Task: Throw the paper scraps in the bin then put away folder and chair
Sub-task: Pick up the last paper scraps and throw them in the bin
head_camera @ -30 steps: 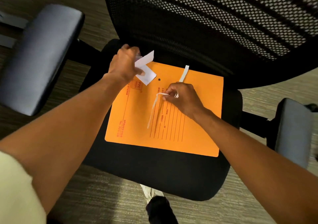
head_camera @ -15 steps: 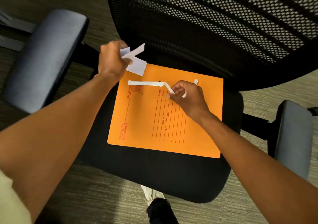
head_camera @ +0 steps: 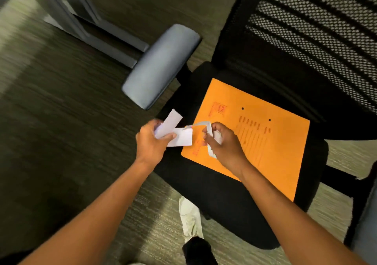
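An orange folder (head_camera: 265,142) lies flat on the black seat (head_camera: 224,203) of an office chair with a mesh back (head_camera: 306,30). My left hand (head_camera: 151,142) is closed around several white paper scraps (head_camera: 179,136) just off the seat's left edge. My right hand (head_camera: 224,142) grips a long white paper strip (head_camera: 201,125) and a crumpled scrap over the folder's near-left corner. The strip arches toward the scraps in my left hand. No bin is in view.
The chair's grey left armrest (head_camera: 161,65) juts out toward the upper left. A grey metal frame base (head_camera: 102,32) stands on the carpet behind it. My shoe (head_camera: 191,222) is on the carpet by the seat's front edge. Open carpet lies to the left.
Both hands have lifted off the folder with their scraps and drawn together toward the seat's left edge. The view has swung left, with motion blur, so the chair now sits at the right.
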A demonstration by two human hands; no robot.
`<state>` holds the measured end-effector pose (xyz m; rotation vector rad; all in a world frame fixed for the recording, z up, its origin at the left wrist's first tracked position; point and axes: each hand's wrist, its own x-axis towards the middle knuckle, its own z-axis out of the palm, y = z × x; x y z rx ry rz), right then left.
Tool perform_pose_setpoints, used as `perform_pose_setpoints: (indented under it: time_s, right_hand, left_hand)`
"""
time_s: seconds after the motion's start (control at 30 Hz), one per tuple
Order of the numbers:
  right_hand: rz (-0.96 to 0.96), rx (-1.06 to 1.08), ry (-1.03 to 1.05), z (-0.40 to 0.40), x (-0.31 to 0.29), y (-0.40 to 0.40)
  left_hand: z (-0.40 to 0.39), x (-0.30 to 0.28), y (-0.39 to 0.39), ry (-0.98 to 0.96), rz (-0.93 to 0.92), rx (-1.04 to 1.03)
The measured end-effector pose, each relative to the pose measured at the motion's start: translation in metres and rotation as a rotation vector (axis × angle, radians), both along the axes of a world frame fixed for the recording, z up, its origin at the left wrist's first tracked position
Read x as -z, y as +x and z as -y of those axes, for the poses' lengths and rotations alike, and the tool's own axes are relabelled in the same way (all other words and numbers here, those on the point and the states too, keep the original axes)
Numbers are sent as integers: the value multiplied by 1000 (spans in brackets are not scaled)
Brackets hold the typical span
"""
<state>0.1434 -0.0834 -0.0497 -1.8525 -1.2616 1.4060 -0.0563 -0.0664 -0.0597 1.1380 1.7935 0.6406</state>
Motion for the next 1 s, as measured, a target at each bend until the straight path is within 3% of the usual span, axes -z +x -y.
perform_pose_setpoints:
  time_s: [0.27,0.57,0.8,1.0]
  right_hand:
    - [-178,-171,-170,55,-4,-138]
    - [-230,-396,-470,176,12,-330]
    - [-274,-523,-675,307,34,-445]
    - [-214,-623,-794,380,50,-518]
  left_hand:
    - [133,2,-108,-153,96,-424]
    - [310,10,-245,-252,23,-898]
    - [438,23,-333,-205,291,-1392]
    - [513,35,-381,-167,349,-1584]
